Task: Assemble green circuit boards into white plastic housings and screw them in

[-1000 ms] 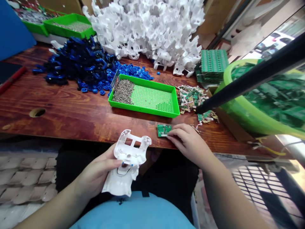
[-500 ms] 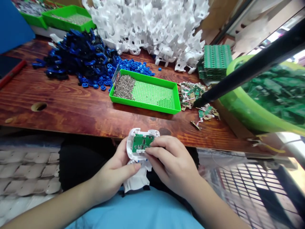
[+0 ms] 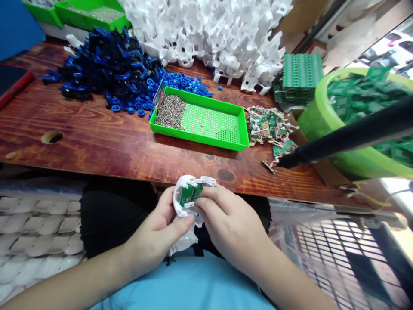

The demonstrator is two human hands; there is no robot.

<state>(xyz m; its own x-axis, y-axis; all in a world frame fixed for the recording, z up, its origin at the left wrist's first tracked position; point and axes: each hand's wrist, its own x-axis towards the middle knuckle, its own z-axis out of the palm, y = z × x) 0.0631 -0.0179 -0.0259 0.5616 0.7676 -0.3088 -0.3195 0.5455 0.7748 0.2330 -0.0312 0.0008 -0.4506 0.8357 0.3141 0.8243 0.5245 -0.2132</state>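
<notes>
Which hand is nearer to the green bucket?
Right. The right hand is at the circuit board, left of the bucket; the left hand, holding the white shell, is farther left.

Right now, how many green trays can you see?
3: the near tray at centre; at upper left, the second tray and, left of that, the third tray, both cut off by the frame. Others may be hidden.

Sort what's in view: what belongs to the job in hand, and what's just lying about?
In hand:
- white shell, held by the left hand
- green board in it, right hand at its edge

Lying about, untouched, though possibly stock:
- near tray
- blue parts
- white pile
- board stack
- tub
</notes>
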